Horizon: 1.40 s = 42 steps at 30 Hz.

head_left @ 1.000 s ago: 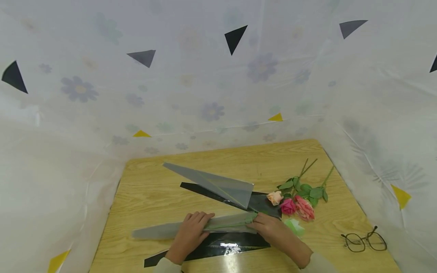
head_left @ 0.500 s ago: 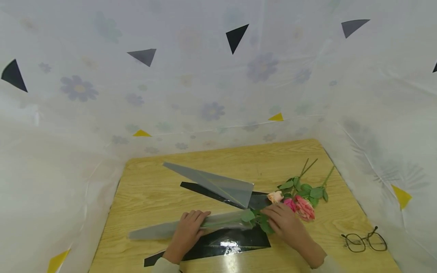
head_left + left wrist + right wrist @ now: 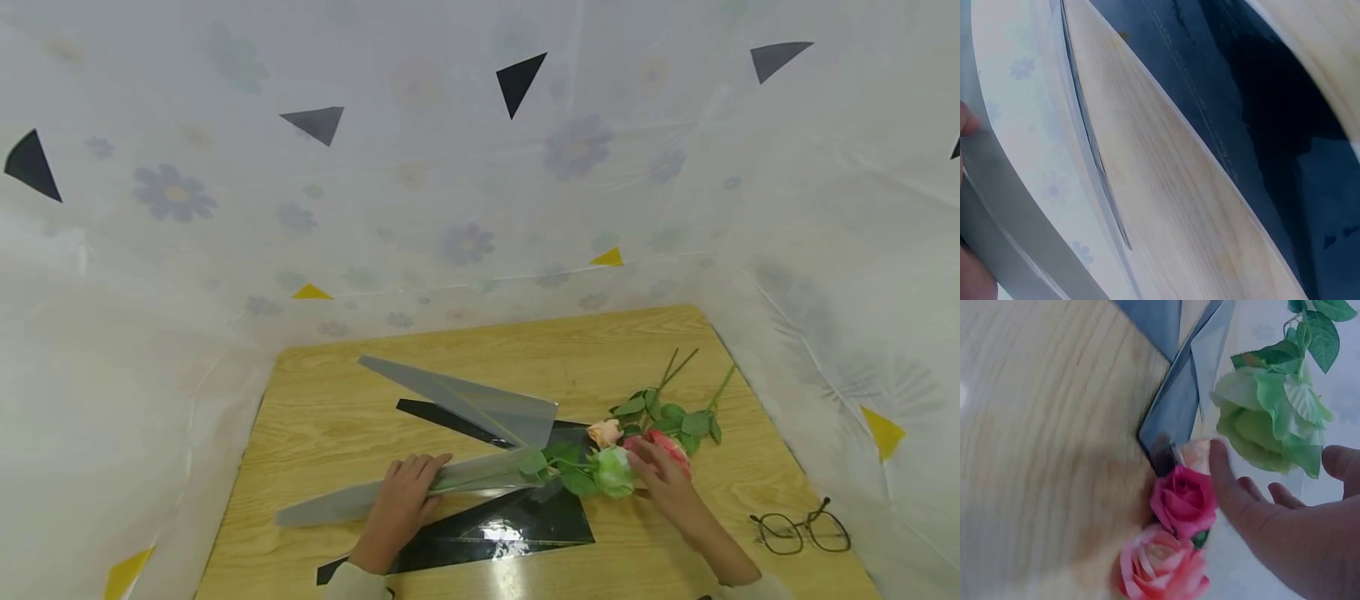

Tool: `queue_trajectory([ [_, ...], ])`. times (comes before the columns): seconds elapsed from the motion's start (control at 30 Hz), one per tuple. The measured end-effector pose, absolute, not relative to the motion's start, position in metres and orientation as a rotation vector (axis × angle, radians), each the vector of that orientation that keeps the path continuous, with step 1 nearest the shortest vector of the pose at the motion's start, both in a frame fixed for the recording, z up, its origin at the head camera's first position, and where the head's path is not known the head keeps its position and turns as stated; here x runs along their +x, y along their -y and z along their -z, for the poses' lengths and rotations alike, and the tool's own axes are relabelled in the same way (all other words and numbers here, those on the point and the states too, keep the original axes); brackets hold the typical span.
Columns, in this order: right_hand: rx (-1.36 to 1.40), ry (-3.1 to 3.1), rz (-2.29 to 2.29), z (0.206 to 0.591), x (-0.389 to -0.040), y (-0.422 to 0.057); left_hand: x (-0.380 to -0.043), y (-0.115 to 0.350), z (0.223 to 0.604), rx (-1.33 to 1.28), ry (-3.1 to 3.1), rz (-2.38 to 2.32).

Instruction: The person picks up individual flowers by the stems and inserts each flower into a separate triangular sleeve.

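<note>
My left hand (image 3: 401, 504) grips a translucent grey flower sleeve (image 3: 333, 506) across its middle. Its pointed end extends to the left. From the sleeve's wide right end emerges a pale green artificial rose (image 3: 615, 473), its leaves at the mouth and its stem visible inside. My right hand (image 3: 666, 483) is right beside the bloom, fingers extended and parted. In the right wrist view the thumb and fingertips lie along the lower side of the green petals, not curled round them. The left wrist view catches only bits of the left fingers (image 3: 969, 120) on the grey sleeve.
A black sleeve (image 3: 517, 525) lies in front of the held one. Behind it, another grey sleeve (image 3: 480, 400) overlaps a second black sleeve (image 3: 442, 421). Peach (image 3: 604, 433), magenta (image 3: 1184, 501) and coral roses (image 3: 1163, 565) lie to the right. Glasses (image 3: 801, 532) rest at the table's right.
The right hand has moved right, from the sleeve's mouth to the bloom. The green rose, earlier covered by that hand, now shows beyond the mouth. The left hand and sleeve have shifted slightly left.
</note>
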State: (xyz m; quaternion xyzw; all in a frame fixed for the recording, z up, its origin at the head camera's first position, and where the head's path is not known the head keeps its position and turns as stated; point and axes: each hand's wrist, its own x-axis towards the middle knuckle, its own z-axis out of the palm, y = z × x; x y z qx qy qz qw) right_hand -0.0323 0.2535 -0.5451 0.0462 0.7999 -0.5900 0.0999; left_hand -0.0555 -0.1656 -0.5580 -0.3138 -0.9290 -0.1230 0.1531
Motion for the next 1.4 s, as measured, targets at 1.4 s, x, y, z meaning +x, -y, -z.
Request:
queue_trajectory([
  [1.4,0.017,-2.149,1.978,0.509,-0.030,-0.208,-0.053,0.151,0.553,-0.937,2.693,0.361],
])
